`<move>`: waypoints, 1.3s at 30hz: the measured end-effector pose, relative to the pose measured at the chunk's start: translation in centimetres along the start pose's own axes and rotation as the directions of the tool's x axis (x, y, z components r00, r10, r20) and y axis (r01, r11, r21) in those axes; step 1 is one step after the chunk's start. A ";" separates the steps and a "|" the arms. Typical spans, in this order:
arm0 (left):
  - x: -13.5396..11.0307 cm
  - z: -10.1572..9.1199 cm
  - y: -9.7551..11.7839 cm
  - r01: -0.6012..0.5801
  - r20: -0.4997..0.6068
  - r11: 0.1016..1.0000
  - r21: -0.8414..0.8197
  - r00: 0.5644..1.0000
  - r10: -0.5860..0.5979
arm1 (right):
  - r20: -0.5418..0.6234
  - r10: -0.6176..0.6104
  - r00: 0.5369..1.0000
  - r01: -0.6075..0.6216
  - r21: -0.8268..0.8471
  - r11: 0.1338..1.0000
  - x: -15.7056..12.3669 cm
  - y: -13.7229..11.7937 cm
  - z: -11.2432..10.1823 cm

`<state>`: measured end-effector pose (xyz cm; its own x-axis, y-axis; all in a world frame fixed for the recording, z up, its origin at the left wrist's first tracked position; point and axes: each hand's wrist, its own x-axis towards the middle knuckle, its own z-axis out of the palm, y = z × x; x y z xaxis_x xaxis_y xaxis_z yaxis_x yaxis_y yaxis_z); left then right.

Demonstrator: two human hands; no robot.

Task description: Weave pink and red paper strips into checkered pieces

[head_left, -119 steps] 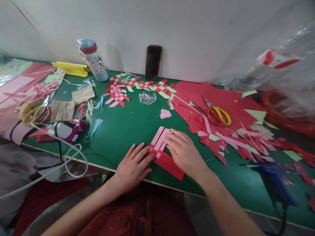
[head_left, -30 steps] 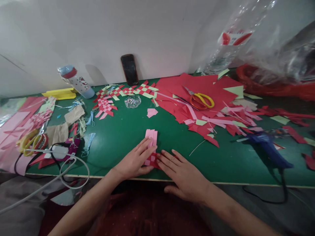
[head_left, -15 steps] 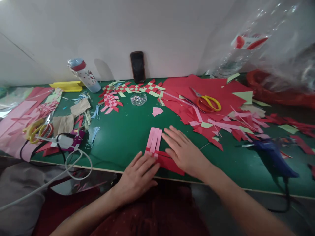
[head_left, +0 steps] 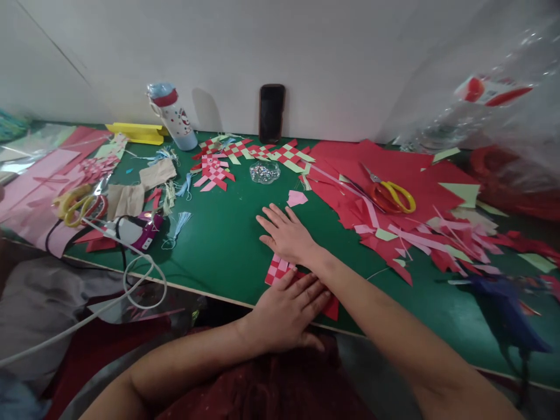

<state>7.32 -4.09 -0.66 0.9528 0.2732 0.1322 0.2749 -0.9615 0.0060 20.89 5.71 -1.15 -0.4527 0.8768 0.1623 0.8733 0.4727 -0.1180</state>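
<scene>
A pink and red woven paper piece (head_left: 277,270) lies at the front edge of the table, its checkered part showing between my hands. My left hand (head_left: 291,309) rests flat with fingers stretched across its red paper part (head_left: 333,309). Over the pink strips, which are mostly hidden, my right hand (head_left: 284,233) lies palm down with its fingers spread. A small pink paper scrap (head_left: 297,198) sits just beyond the right fingertips.
Yellow-handled scissors (head_left: 396,195) lie on red paper sheets (head_left: 420,166) among scraps. A blue glue gun (head_left: 507,309) is at right. Behind are a dish of beads (head_left: 265,172), woven paper pieces (head_left: 289,153), a phone (head_left: 272,114) and a bottle (head_left: 177,119). Tassels (head_left: 179,226) and a cable (head_left: 144,259) lie left.
My right hand has moved left onto the pink strips, covering them. The left hand has slid right over the red paper, exposing a checkered weave. The camera view has shifted slightly.
</scene>
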 end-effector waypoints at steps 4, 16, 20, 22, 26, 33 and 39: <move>0.1 -0.2 0.1 0.012 0.007 1.000 -0.024 1.000 -0.012 | 0.014 -0.011 1.000 0.011 0.005 1.000 0.2 0.5 0.1; -3.9 -0.5 -2.8 0.258 -0.050 0.964 -0.057 0.964 -0.261 | 0.006 0.008 1.000 -0.008 0.022 1.000 0.2 0.3 0.3; -5.0 0.0 -4.0 0.288 0.008 0.958 0.001 0.958 -0.288 | -0.001 0.019 1.000 -0.019 0.040 0.999 0.2 0.4 0.2; -5.2 0.4 -4.0 0.287 0.021 0.958 0.014 0.958 -0.287 | -0.001 0.029 1.000 -0.029 0.050 0.998 0.1 0.3 0.1; -5.4 0.7 -3.6 0.293 0.009 0.956 0.026 0.956 -0.294 | 0.003 0.048 0.999 -0.048 0.075 0.996 0.1 0.2 0.1; -5.6 0.1 -4.1 0.306 0.004 0.952 -0.006 0.952 -0.306 | -0.020 0.099 0.995 -0.095 0.145 0.985 0.0 1.6 -2.9; -6.7 -0.3 -4.6 0.228 -0.011 0.974 -0.001 0.974 -0.228 | -0.101 0.030 0.994 -0.013 0.161 0.987 -6.4 -0.7 -6.2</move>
<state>-0.33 -1.51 -1.32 0.8638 0.4846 0.1380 0.4845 -0.8740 0.0365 24.31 -0.79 3.93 -0.4057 0.8771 0.2573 0.8388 0.4690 -0.2764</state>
